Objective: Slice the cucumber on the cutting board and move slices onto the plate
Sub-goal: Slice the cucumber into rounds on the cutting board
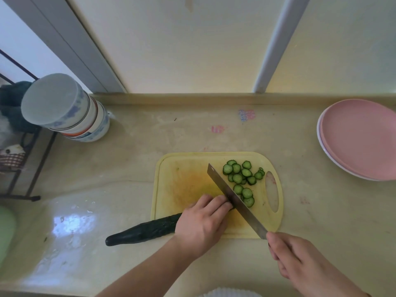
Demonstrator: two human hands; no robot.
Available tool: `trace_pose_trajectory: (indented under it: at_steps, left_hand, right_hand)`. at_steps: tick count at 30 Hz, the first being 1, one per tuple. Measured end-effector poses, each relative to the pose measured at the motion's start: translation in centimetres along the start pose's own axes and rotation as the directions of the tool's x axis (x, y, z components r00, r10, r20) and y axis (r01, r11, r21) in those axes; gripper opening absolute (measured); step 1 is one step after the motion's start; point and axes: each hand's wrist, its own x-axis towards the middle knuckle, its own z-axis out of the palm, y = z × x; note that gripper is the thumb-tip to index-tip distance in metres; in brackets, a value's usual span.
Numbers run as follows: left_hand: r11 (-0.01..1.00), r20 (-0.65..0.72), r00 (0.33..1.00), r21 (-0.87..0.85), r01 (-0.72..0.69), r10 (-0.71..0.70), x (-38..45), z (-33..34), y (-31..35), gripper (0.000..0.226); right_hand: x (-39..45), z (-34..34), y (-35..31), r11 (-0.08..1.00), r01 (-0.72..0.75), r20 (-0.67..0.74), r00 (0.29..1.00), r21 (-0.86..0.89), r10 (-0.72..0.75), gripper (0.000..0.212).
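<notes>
Left hand (pixel 203 219) hides the cucumber's (pixel 143 231) cut end.

one head-worn, wide-angle view looks forward and steeply down from above the surface (pixel 128 189). it sits close over both forearms, which enter from the bottom edge. the left hand (pixel 201 221) lies near the frame's centre, the right hand (pixel 300 260) lower and to its right. beyond the hands the view reaches the wall (pixel 192 50) behind the surface. straight lines bow toward the edges.

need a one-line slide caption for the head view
Left hand steadies cucumber on yellow cutting board; right hand slices with knife; pink plate holds none.
</notes>
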Motion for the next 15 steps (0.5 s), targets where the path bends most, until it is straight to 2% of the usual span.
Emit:
trace_pose_trajectory:
  at_steps: [4, 7, 10, 15]
  left_hand:
    - [1.0, -0.006, 1.0, 0.004, -0.01, 0.01, 0.0, 0.1, -0.1, 0.024]
    - [1.0, -0.009, 1.0, 0.019, -0.025, 0.025, 0.0, 0.1, 0.0, 0.024]
    - [0.999, -0.005, 0.999, 0.032, -0.037, 0.038, 0.1, 0.0, 0.0, 0.025]
    - [0.999, 0.01, 1.0, 0.034, -0.024, 0.024, 0.1, 0.0, 0.0, 0.028]
  right_hand:
    - [0.3, 0.0, 0.4, 1.0, 0.012, -0.012, 1.0, -0.019, -0.013, 0.094]
    - [0.6, 0.0, 0.5, 0.999, 0.012, -0.016, 1.0, -0.047, -0.013, 0.098]
    - [1.0, 0.2, 0.6, 0.999, 0.012, -0.016, 1.0, -0.051, -0.013, 0.093]
    - [2.4, 1.4, 0.4, 0.995, 0.032, -0.025, 0.999, -0.097, -0.035, 0.062]
